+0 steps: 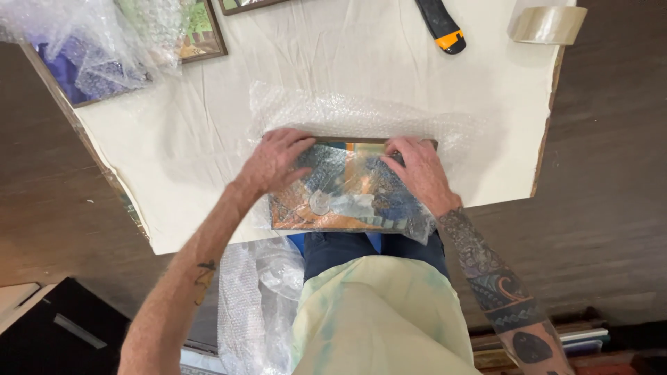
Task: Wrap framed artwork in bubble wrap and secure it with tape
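I see my left hand (274, 161) and right hand (417, 170) spread flat, pressing bubble wrap (361, 118) over the framed picture (344, 194); utility knife (440, 24) well apart

Utility knife (441, 26), tape roll (548, 24), bubble-wrapped frame (104, 59), white table (174, 153)

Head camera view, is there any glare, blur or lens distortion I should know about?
Head view: even, soft light and faint shadows; glare on the bubble wrap dulls the framed picture under both hands, left and right; focus is sharp at the centre; the wide lens bends the table edge.
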